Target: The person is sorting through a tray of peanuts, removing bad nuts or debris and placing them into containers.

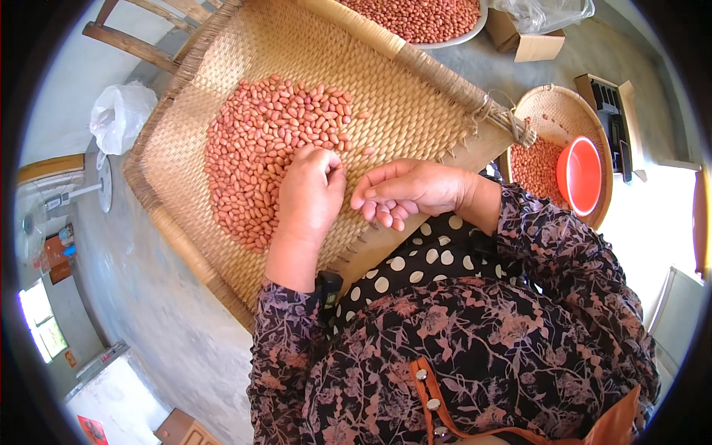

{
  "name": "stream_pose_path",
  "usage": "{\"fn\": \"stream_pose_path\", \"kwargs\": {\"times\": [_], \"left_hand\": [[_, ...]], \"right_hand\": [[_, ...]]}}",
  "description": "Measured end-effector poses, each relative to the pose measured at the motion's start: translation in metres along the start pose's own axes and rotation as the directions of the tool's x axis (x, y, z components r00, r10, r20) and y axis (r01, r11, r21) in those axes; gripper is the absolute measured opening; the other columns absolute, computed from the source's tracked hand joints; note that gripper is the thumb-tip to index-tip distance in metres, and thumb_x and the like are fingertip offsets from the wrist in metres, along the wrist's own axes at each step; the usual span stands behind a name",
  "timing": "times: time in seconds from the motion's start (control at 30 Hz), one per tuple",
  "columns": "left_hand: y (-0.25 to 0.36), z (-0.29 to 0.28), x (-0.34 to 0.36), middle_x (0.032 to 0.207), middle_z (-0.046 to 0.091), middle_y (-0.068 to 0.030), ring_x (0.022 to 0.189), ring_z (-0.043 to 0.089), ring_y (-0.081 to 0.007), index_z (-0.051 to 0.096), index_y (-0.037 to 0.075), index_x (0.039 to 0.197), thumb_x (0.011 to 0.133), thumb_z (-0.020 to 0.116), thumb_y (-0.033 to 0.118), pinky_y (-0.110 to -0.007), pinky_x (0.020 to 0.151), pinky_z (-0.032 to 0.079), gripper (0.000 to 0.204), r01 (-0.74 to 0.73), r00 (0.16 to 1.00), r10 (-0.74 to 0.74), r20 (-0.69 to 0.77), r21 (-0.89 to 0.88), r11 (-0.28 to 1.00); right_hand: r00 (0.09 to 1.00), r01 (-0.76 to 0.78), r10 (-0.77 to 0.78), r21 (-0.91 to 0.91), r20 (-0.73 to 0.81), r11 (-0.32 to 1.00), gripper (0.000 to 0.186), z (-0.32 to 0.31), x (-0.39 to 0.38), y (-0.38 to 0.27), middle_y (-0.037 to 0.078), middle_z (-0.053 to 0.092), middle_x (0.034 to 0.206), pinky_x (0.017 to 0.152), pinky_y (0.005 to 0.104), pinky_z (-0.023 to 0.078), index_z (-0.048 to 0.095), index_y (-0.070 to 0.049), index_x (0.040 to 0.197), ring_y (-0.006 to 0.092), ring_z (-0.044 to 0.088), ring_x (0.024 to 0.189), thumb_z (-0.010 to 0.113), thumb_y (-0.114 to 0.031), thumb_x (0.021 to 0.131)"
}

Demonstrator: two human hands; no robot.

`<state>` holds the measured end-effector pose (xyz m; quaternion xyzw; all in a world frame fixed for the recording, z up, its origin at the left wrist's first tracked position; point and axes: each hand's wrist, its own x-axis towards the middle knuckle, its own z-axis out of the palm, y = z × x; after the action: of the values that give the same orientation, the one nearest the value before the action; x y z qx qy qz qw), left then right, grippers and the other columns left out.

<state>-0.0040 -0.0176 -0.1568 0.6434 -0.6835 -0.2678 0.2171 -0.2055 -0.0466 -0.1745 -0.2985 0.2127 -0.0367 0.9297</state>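
Observation:
A pile of reddish-brown shelled peanuts (256, 163) lies spread on a large woven tray (415, 104) with a bound rim. My left hand (311, 189) rests at the right side of the pile, its fingers curled down and the thumb against them; what they hold, if anything, is hidden. Just to its right, over the bare weave near the tray's close edge, my right hand (415, 191) is loosely curled, with thumb and forefinger close together and the other fingertips bent in. I cannot see into its palm. A few single peanuts lie apart from the pile, beyond my hands.
At the right, a round basket (545, 96) holds more peanuts and a red plastic bowl (580, 176). A wide basin of peanuts (415, 18) stands past the tray's far edge, near an open cardboard box (540, 46). A wooden chair (133, 44) and a white plastic bag (122, 115) are at the left.

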Motion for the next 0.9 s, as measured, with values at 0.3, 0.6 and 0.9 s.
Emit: {"fn": "stream_pose_path", "kwargs": {"times": [0.3, 0.6, 0.9], "left_hand": [[0.014, -0.020, 0.001, 0.085, 0.061, -0.0025, 0.076, 0.056, -0.0096, 0.063, -0.001, 0.101, 0.083, 0.062, 0.001, -0.024, 0.067, 0.047, 0.017, 0.156, 0.984, -0.117, 0.131, -0.350, 0.924], [0.002, 0.019, 0.031, 0.148, 0.031, -0.0213, 0.138, 0.027, -0.0341, 0.036, -0.002, 0.139, 0.090, 0.053, 0.025, -0.046, 0.114, 0.019, 0.058, -0.199, 0.978, 0.211, -0.001, 0.322, 0.925], [0.009, 0.017, -0.007, 0.150, 0.030, -0.0158, 0.140, 0.026, -0.0320, 0.038, 0.005, 0.141, 0.089, 0.053, 0.033, -0.046, 0.115, 0.018, 0.061, -0.361, 0.925, 0.314, 0.214, 0.230, 0.904]], "right_hand": [[0.997, 0.071, -0.067, 0.118, -0.032, 0.991, 0.022, 0.001, 0.003, 0.003, 0.006, 0.063, 0.101, 0.078, 0.0271, 0.055, 0.056, 0.000, 0.111, 0.0129, 0.064, 0.086, 0.051, -0.016, 0.096], [0.999, -0.037, 0.036, 0.039, 0.017, 0.999, 0.022, 0.003, -0.003, -0.004, 0.002, 0.060, 0.078, 0.043, 0.0184, 0.035, 0.063, -0.002, 0.098, 0.0043, 0.046, 0.054, 0.055, -0.022, 0.095], [0.998, -0.029, 0.029, -0.005, 0.062, 1.000, 0.025, 0.002, -0.006, -0.004, -0.001, 0.050, 0.070, 0.037, 0.0162, 0.026, 0.062, 0.000, 0.097, 0.0017, 0.037, 0.048, 0.054, -0.023, 0.095]]}}
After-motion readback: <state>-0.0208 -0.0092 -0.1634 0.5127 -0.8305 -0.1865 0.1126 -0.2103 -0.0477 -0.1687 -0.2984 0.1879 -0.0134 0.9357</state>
